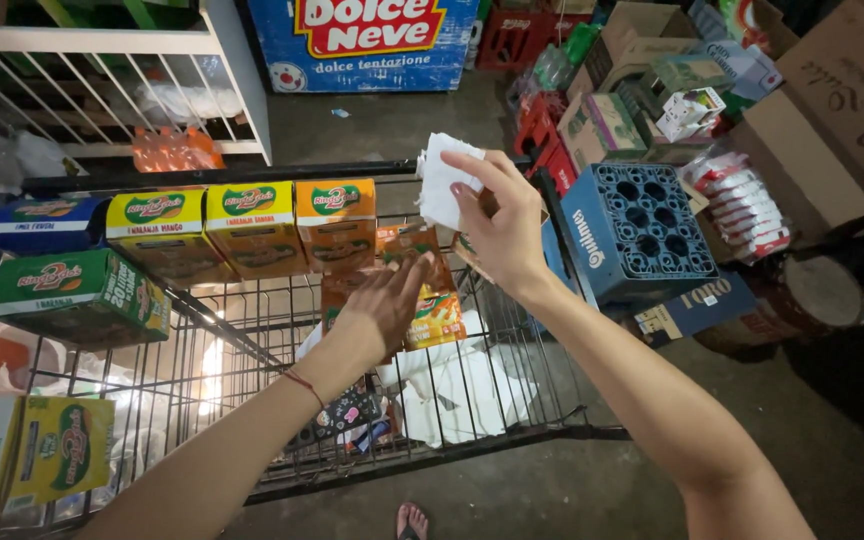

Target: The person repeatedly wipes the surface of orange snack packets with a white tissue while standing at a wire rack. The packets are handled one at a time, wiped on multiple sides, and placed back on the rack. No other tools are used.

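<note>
White paper [439, 182] pinched in right hand [505, 228], left hand [384, 310] flat on orange carton [430, 312] (wire rack)

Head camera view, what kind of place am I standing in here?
Probably a shop's stockroom or back storage area. A wire rack holds rows of juice cartons, a blue bottle crate sits on the floor, and cardboard boxes pile up at the right.

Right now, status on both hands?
Right hand holds white paper above wire rack. Left hand flat on orange juice carton. Nothing between.
</note>
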